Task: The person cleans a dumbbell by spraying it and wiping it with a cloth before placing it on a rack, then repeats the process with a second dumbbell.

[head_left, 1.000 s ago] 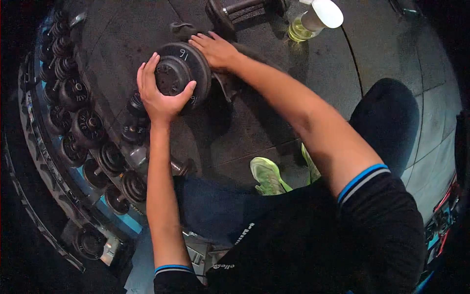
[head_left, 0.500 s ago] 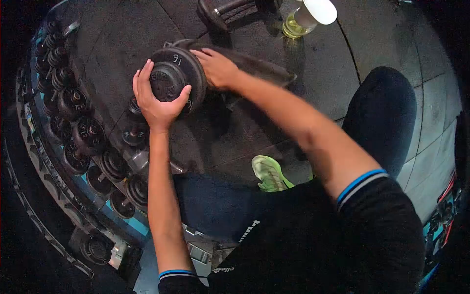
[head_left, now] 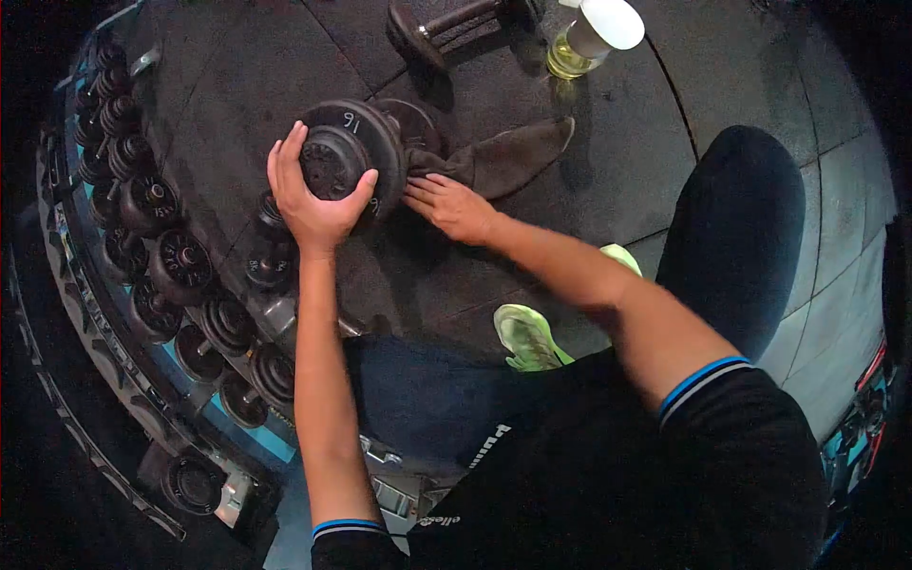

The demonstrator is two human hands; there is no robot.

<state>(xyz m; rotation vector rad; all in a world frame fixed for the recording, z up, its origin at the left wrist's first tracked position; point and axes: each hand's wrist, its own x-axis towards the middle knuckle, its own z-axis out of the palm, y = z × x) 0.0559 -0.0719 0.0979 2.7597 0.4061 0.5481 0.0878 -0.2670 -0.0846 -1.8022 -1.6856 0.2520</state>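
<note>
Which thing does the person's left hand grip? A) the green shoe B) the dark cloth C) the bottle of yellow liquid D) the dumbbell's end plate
D: the left hand wraps the end plate of the dumbbell; the right hand lies flat by the cloth.

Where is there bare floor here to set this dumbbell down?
Bare floor lies between the bottle, the cloth and the knee. Another patch runs between the rack and the dumbbell in the left hand. Along the rack and by the second dumbbell it is crowded.
</note>
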